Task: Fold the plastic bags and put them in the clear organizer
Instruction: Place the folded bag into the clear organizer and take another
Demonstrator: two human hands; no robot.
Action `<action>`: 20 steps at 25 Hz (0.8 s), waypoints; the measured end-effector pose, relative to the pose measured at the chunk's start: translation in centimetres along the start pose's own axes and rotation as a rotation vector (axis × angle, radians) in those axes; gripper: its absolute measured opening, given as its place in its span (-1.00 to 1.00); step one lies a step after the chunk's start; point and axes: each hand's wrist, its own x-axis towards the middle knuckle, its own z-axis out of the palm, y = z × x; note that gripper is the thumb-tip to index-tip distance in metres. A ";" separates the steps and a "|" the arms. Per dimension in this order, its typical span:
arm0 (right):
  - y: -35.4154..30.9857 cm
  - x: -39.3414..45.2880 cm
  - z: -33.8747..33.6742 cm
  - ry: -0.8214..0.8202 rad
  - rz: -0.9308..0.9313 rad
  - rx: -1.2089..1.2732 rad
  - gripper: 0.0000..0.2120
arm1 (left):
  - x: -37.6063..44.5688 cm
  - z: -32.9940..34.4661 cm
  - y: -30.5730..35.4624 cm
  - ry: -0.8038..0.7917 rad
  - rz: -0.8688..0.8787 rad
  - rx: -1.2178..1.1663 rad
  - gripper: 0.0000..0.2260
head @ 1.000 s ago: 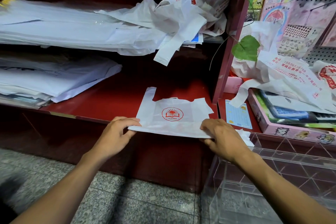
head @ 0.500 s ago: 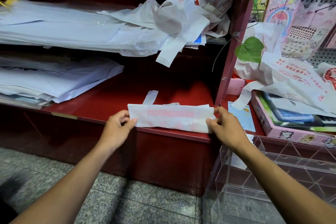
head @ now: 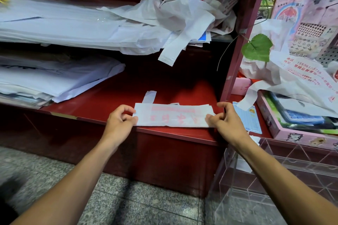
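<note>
A white plastic bag [head: 173, 115] with red print lies folded into a long narrow strip near the front edge of the red shelf [head: 109, 102]. One handle sticks out behind it. My left hand [head: 118, 122] pinches the strip's left end. At the right end, my right hand [head: 226, 122] pinches the near corner, with its index finger lifted. The clear organizer [head: 274, 170], divided into compartments, stands at the lower right, below my right forearm.
Loose crumpled bags [head: 179, 11] hang off the upper shelf. Flat stacks of bags [head: 54, 78] fill the left. More printed bags [head: 301, 82] lie over a pink tray [head: 292, 135] on the right. A blue card [head: 250, 118] lies beside my right hand. Stone floor lies below.
Both hands folded the bag's near edge away from me, hiding the round red logo. The bag went from a wide flat shape to a narrow strip, and it now lies flat on the shelf.
</note>
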 end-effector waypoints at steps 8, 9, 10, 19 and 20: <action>-0.3 -0.3 -0.7 -0.078 -0.081 0.074 -0.40 | 0.0 -0.6 -0.1 -0.052 -0.054 -0.133 -0.43; -0.2 -0.4 -0.9 -0.109 -0.111 0.048 -0.39 | 0.0 -0.7 -0.1 -0.059 -0.069 -0.163 -0.44; -0.1 -0.5 -1.2 -0.145 -0.137 0.004 -0.37 | -0.2 -0.7 0.0 -0.071 -0.091 -0.196 -0.52; 0.6 -0.8 -1.6 -0.286 -0.322 -0.357 -0.51 | -0.6 -1.0 0.5 -0.118 -0.096 -0.309 -0.94; 0.5 -0.7 -1.3 -0.309 -0.347 -0.468 -0.59 | -0.5 -0.9 0.2 -0.139 -0.007 -0.136 -0.85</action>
